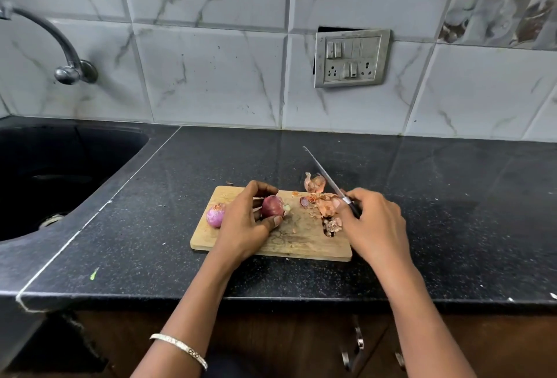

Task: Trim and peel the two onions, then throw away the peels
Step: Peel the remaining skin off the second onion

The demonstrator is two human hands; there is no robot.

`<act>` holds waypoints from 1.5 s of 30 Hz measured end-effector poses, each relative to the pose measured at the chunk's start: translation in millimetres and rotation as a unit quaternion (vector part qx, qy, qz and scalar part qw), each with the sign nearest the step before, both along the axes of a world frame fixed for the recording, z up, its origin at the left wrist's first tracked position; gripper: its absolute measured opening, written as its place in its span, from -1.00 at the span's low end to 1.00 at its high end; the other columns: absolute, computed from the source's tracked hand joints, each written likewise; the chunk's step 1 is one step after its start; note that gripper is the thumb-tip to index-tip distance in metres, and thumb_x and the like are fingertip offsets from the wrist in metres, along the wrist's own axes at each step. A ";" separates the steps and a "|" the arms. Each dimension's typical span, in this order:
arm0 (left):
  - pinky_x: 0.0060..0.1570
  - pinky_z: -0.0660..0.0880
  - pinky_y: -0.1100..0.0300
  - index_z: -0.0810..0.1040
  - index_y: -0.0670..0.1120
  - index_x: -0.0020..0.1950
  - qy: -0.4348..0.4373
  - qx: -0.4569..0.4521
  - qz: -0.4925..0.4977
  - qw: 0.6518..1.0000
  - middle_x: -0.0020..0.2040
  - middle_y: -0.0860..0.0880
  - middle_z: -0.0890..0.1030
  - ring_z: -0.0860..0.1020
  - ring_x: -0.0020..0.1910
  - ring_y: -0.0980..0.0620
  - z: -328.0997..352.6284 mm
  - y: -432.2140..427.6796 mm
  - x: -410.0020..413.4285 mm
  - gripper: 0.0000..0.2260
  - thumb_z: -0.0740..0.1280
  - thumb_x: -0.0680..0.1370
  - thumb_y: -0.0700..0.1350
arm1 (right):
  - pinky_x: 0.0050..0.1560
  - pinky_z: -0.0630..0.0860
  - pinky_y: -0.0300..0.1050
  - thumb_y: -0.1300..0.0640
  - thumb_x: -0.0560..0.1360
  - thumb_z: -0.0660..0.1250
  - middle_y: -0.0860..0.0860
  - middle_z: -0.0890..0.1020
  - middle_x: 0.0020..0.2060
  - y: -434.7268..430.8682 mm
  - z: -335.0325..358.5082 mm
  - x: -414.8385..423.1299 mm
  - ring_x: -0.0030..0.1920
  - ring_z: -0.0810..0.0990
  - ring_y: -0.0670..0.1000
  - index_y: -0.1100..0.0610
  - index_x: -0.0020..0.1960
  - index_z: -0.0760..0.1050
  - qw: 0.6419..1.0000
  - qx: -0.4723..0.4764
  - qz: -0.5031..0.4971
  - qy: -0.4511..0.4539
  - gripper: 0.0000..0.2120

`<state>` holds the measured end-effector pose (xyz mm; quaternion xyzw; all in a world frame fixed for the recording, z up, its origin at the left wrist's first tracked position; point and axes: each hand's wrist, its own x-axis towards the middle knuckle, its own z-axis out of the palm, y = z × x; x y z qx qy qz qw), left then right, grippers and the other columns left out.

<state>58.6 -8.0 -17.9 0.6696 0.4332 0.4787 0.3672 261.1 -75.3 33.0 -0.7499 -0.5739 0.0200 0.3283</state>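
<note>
Our left hand [244, 220] curls its fingers round the onion [272, 206] on the board [301, 242]. The onion's pale end points right, toward our right hand [373, 223], which grips the knife [324, 172] with the blade angled away.

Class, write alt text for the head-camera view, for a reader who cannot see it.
A person's left hand holds a red onion on a wooden cutting board while the right hand holds a knife. A second onion lies on the board's left end, loose peels at its right, all on a black counter beside a sink.
</note>
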 end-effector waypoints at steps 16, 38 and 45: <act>0.18 0.60 0.08 0.48 0.05 0.23 0.106 0.052 0.036 0.992 0.10 0.14 0.62 0.62 0.09 0.16 -0.2 -1.8 1.5 -0.55 0.59 0.42 -0.13 | -0.08 0.57 0.01 -0.01 0.56 0.39 0.09 0.63 0.04 22.0 -24.1 53.8 0.07 0.60 0.18 0.09 0.16 0.63 0.976 -0.089 -0.168 -0.109 -0.76; 0.20 0.57 -0.03 0.50 0.11 0.33 0.120 0.084 0.043 0.988 0.15 0.12 0.64 0.62 0.13 0.12 -4.4 1.1 0.3 -0.56 0.51 0.50 -0.09 | -0.04 0.53 -0.29 0.15 0.55 0.43 -0.15 0.73 -0.09 58.8 -37.2 -33.2 -0.05 0.65 -0.22 0.03 0.06 0.71 0.950 0.065 0.247 0.182 -0.86; 0.14 0.59 -0.06 0.47 0.07 0.26 0.116 0.080 0.046 0.989 0.11 0.11 0.63 0.64 0.07 0.07 -5.9 1.2 2.6 -0.61 0.51 0.49 -0.07 | -0.07 0.53 -0.23 0.24 0.54 0.39 -0.16 0.66 -0.18 60.6 -43.4 -29.0 -0.13 0.62 -0.18 0.04 -0.03 0.64 0.950 0.109 0.220 0.194 -0.88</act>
